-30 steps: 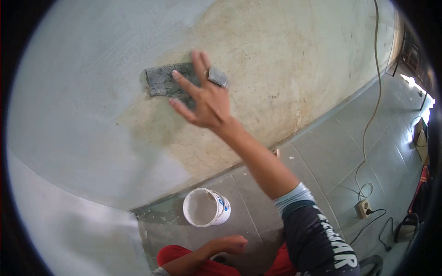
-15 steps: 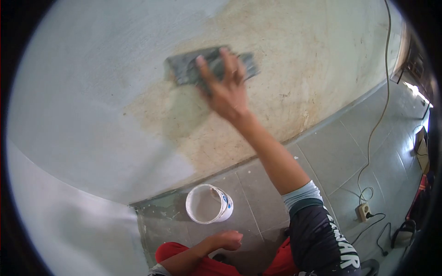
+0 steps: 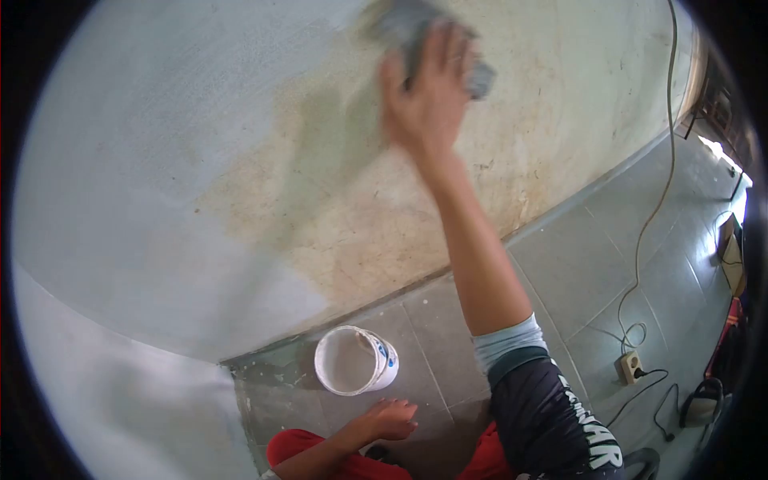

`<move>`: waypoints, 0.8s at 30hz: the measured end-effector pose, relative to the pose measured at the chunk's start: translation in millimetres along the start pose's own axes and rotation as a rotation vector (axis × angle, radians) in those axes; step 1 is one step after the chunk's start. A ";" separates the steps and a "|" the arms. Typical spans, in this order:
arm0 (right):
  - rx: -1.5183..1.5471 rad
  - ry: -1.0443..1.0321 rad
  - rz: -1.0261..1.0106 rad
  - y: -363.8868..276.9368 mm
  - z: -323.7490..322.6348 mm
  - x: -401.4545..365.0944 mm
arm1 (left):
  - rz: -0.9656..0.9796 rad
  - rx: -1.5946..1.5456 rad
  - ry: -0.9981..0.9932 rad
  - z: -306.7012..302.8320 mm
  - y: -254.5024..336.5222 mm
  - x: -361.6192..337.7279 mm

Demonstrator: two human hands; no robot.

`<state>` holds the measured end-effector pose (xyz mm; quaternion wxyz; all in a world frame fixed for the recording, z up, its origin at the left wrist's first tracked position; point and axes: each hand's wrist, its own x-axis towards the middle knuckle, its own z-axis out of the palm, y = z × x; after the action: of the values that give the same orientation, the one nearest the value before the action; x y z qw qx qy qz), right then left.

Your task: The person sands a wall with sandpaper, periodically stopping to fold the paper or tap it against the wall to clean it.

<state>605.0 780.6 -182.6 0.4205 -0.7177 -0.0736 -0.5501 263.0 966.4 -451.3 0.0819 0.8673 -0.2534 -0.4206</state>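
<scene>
My right hand is raised against the wall, its fingers spread over the back of a flat grey putty spreader. Motion blurs the spreader, and my fingers cover part of it. Low in the view, my left hand is loosely curled over my lap, with nothing visible in it. Just beyond that hand, a white bucket stands on the floor with whitish residue inside. Pale grey coating covers the wall's left part; a bare, yellowish stained patch shows to its right.
Grey floor tiles run along the wall's foot. On the right, a long cable leads down to a socket block with a plug in it. A second wall meets the first at the left corner.
My right hand has swept the spreader up and to the right across the wall. My left hand's fingers look slightly looser. The view has shifted a little.
</scene>
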 end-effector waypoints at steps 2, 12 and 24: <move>0.062 0.090 0.170 -7.7 1.1 6.8 | 0.025 -0.055 0.028 -0.8 -3.5 -1.1; 0.033 -0.103 0.036 -37.4 -1.8 -3.0 | -0.130 0.040 -0.060 1.1 -8.3 -0.4; 0.153 -0.025 0.078 -40.0 8.0 4.6 | -0.101 -0.039 -0.035 13.6 -26.5 -2.4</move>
<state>589.8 809.8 -158.1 0.4942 -0.6928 -0.0924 -0.5170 261.1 991.3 -467.7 0.0730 0.8698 -0.2026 -0.4440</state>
